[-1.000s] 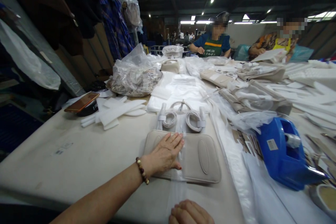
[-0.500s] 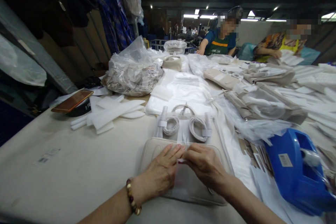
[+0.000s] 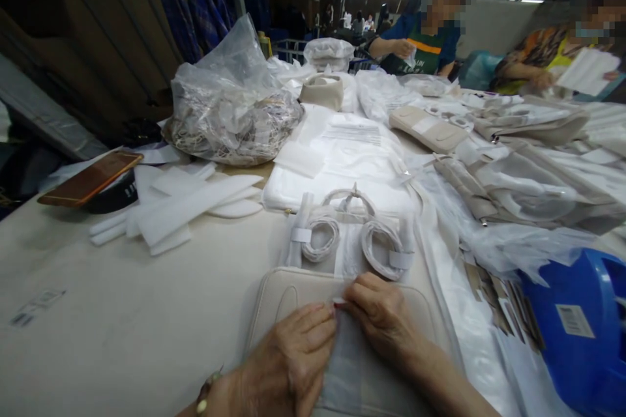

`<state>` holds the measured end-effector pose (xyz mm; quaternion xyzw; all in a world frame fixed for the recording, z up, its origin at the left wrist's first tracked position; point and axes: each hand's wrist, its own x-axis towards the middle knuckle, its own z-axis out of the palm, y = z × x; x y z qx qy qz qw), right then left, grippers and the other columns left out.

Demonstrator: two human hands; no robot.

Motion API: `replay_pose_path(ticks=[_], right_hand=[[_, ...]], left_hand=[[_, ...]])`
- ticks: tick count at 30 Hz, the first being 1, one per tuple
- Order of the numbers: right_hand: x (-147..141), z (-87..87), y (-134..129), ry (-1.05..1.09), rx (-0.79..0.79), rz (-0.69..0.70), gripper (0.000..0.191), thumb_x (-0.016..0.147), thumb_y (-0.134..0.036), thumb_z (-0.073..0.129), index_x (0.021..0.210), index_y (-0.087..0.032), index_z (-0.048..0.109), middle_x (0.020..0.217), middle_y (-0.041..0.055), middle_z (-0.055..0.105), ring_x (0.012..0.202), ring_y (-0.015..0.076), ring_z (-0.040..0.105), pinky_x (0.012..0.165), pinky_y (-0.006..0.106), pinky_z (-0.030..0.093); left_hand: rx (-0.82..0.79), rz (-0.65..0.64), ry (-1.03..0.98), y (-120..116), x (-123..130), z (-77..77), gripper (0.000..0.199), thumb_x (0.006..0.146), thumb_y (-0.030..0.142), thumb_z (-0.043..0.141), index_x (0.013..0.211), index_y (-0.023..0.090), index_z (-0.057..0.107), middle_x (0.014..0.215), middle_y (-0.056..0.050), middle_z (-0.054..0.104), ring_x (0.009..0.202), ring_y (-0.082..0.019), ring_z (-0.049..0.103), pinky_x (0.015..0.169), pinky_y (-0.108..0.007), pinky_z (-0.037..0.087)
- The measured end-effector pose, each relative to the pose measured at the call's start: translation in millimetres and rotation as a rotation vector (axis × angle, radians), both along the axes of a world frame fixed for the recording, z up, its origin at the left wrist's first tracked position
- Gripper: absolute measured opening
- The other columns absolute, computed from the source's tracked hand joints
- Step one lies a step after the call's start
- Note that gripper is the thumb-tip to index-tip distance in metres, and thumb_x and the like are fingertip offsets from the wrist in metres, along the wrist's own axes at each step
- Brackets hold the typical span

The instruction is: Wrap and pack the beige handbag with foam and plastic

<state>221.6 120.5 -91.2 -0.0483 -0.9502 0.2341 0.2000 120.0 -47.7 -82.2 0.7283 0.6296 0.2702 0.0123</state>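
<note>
Pinching a clear strip (image 3: 345, 355) over the near, central beige bag (image 3: 303, 293), your right hand (image 3: 379, 313) meets your left hand (image 3: 293, 352), fingers together, its grip unclear. Coiled straps (image 3: 321, 257) lie just beyond; far right, a co-worker (image 3: 425, 49).

I wear the one camera on my head, so it looks forward and down over the worktop (image 3: 122, 313) toward its far edge. My left hand (image 3: 291, 348) and right hand (image 3: 386, 316) are close below it; two co-workers (image 3: 433, 55) beyond the far edge are well off, and the dim background I can't read surely.
</note>
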Motion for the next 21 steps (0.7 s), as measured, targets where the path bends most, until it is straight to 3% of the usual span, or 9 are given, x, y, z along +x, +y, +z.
replay_pose_path(ticks=[4, 6, 10, 15, 18, 21], right_hand=[[1, -4.9, -1, 0.003, -0.014, -0.008, 0.035, 0.094, -0.025, 0.042, 0.062, -0.017, 0.054, 0.061, 0.0004, 0.051, 0.060, 0.0119, 0.048, 0.054, 0.023, 0.033], [1, -5.8, -1, 0.005, -0.019, -0.012, 0.031, 0.092, -0.021, 0.044, 0.062, -0.017, 0.053, 0.061, 0.0005, 0.051, 0.060, 0.0121, 0.048, 0.055, 0.023, 0.033], [2, -7.4, -2, 0.007, -0.001, -0.041, 0.027, 0.087, -0.016, 0.051, 0.060, -0.018, 0.051, 0.061, -0.0004, 0.050, 0.059, 0.0121, 0.047, 0.054, 0.023, 0.032], [-5, -11.7, -4, 0.056, 0.000, -0.143, 0.024, 0.083, -0.020, 0.059, 0.061, -0.019, 0.050, 0.062, -0.0017, 0.049, 0.058, 0.0120, 0.049, 0.052, 0.022, 0.036], [-10, -2.9, -6, 0.190, -0.073, -0.210, 0.014, 0.088, -0.030, 0.054, 0.083, -0.017, 0.056, 0.073, 0.0018, 0.054, 0.060, 0.0133, 0.053, 0.054, 0.024, 0.045], [10, 21.3, -4, 0.312, -0.107, -0.276, 0.023, 0.091, -0.033, 0.050, 0.107, -0.018, 0.052, 0.084, 0.0041, 0.055, 0.056, 0.0115, 0.051, 0.054, 0.025, 0.048]], left_hand=[[0.164, 0.072, -0.046, 8, 7, -3.2, 0.019, 0.081, 0.010, 0.044, 0.087, 0.009, 0.062, 0.087, -0.012, 0.064, 0.093, -0.020, 0.060, 0.090, -0.031, 0.052], [0.265, 0.110, 0.044, 13, 14, -12.6, 0.022, 0.082, 0.010, 0.043, 0.092, 0.006, 0.062, 0.088, -0.014, 0.064, 0.092, -0.022, 0.060, 0.084, -0.032, 0.053], [0.288, 0.175, 0.298, 15, 26, -30.9, 0.029, 0.087, 0.015, 0.044, 0.108, 0.005, 0.061, 0.108, -0.013, 0.065, 0.110, -0.025, 0.054, 0.094, -0.035, 0.047], [0.171, 0.213, 0.407, 8, 31, -35.1, 0.030, 0.087, 0.018, 0.046, 0.112, 0.008, 0.059, 0.118, -0.012, 0.062, 0.119, -0.026, 0.049, 0.102, -0.040, 0.037], [0.158, 0.229, 0.429, 7, 32, -34.8, 0.030, 0.088, 0.017, 0.045, 0.114, 0.009, 0.058, 0.118, -0.010, 0.063, 0.117, -0.024, 0.051, 0.102, -0.039, 0.037], [0.145, 0.233, 0.447, 8, 31, -33.0, 0.032, 0.089, 0.016, 0.042, 0.116, 0.009, 0.057, 0.121, -0.011, 0.061, 0.116, -0.023, 0.052, 0.101, -0.039, 0.037]])
